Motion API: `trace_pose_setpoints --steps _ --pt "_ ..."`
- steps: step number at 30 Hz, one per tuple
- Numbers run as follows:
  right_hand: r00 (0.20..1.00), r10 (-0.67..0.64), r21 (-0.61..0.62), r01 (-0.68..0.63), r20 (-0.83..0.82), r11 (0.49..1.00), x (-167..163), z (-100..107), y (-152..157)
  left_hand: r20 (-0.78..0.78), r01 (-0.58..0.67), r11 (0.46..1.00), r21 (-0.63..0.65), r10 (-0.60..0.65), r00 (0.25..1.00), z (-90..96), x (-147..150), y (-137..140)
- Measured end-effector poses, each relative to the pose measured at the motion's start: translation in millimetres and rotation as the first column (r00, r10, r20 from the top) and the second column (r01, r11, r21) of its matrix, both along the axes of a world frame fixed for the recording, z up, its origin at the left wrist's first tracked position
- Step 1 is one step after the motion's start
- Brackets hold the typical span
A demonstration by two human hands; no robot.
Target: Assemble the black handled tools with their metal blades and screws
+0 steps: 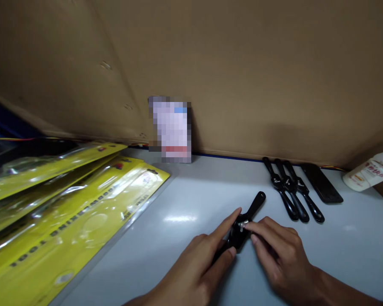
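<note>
A black spokeshave (257, 204) lies slantwise in front of me, low on the table. My left hand (199, 259) grips its near handle and body, with the index finger along one side and the thumb along the other. At the middle of the tool is a silver thumbscrew (242, 224). The fingers of my right hand (281, 250) are curled in, and the index fingertip touches that screw while the thumb is close below. Part of the near handle is hidden under my left hand. Several more black spokeshaves (289, 185) lie side by side to the right.
Yellow plastic-fronted packages (83, 225) are stacked on the left of the grey table (178, 199). A blurred-out card or screen (172, 129) leans on the cardboard wall (230, 76). Right of the spokeshaves lie a black phone-like slab (322, 183) and a white printed bottle-like container (370, 170).
</note>
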State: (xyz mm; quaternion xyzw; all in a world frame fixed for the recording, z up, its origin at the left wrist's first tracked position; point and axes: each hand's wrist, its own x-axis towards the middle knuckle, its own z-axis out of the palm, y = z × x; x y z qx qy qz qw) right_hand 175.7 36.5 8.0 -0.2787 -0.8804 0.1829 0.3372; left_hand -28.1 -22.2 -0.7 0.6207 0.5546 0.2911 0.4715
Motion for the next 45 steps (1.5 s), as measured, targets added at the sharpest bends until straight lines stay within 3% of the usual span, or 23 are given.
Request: trace_pose_setpoints --steps 7,12,24,34,39,42,45 --pt "0.992 0.122 0.061 -0.123 0.016 0.991 0.2 -0.8 0.1 0.002 0.011 0.999 0.046 -0.011 1.000 -2.7 0.6 -0.6" --pt "1.000 0.011 -0.012 -0.011 0.008 1.000 0.7 -3.8 0.5 -0.019 -0.001 0.999 0.054 0.002 1.000 -0.8 0.4 0.3" --pt "0.995 0.017 0.002 -0.017 0.094 1.000 -0.6 -5.2 -0.9 0.039 -0.043 0.996 0.073 0.040 0.998 -7.5 3.1 1.7" --pt "0.994 -0.005 0.025 0.002 0.111 1.000 -1.0 -5.9 -2.0 -0.039 -0.049 0.984 0.171 0.057 0.998 -9.2 1.1 -2.6" --pt "0.971 -0.030 0.201 -0.019 0.237 0.979 0.7 -10.0 -1.5 -0.125 -0.002 0.974 0.226 0.031 0.992 -11.2 3.5 -1.3" --pt "0.953 -0.033 0.341 -0.076 0.302 0.937 3.5 -11.2 1.1 -0.159 0.052 0.979 0.196 -0.021 0.987 -7.7 4.8 1.5" --pt "0.927 -0.036 0.404 -0.128 0.374 0.906 5.5 -8.8 4.5 -0.149 0.077 0.986 0.149 -0.055 0.987 -0.6 5.9 3.8"
